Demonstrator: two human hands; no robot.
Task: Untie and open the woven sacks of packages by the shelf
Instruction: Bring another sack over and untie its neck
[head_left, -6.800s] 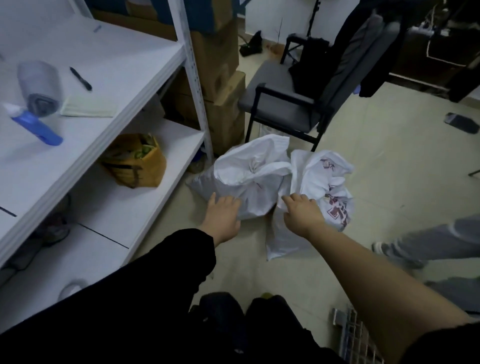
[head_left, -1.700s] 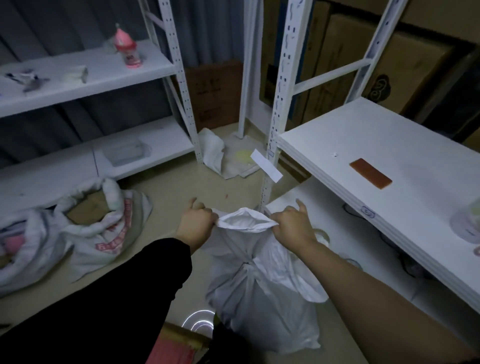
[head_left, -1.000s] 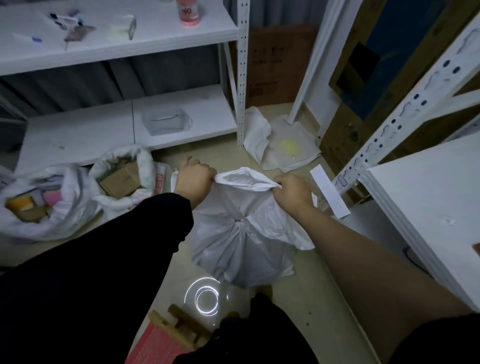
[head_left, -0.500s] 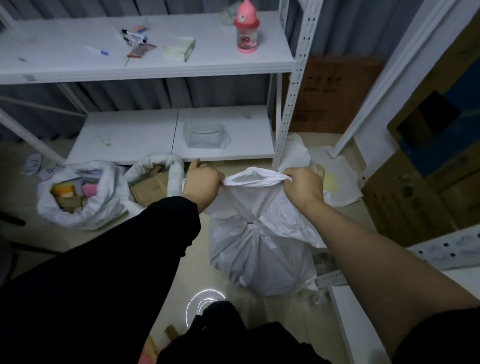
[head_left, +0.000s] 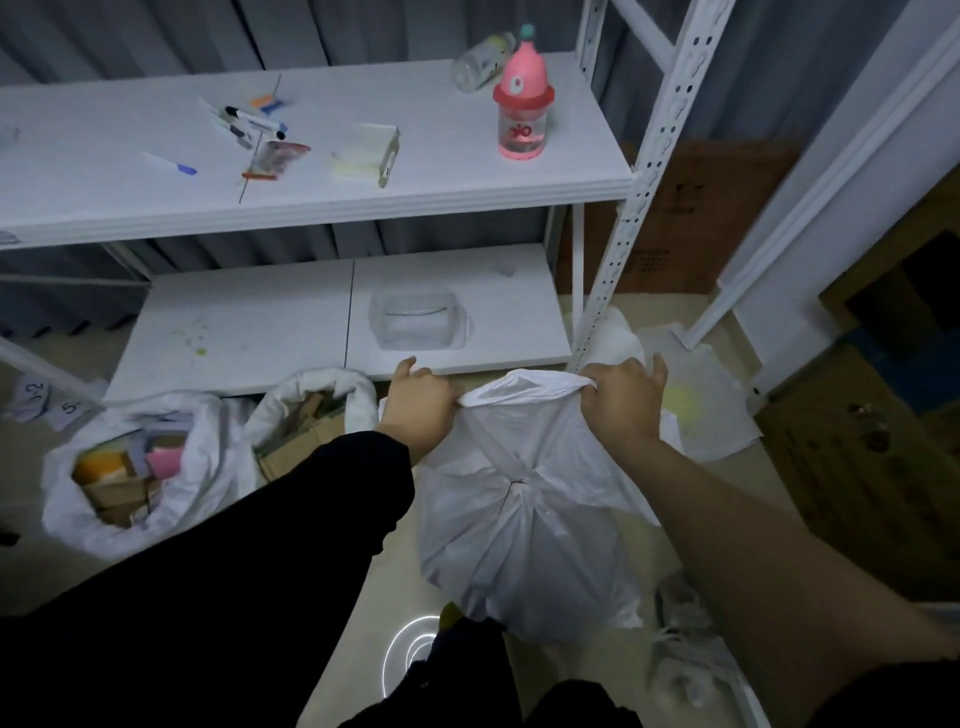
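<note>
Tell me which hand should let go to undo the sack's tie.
Probably the right hand: both grip the sack top, but its bare forearm leaves the tie in clear view, while the left hand sits beside the open sacks.

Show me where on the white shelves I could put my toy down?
Bare spots: lower shelf left of the clear tub, and top shelf between notepad and pink bottle. Pens crowd the top shelf's middle.

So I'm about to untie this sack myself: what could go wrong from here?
The tied sack hangs from both hands by its loose top edge, so the weave could slip or tear. Set down carelessly, it may tip onto the open sacks beside it. The knot looks tight.
</note>
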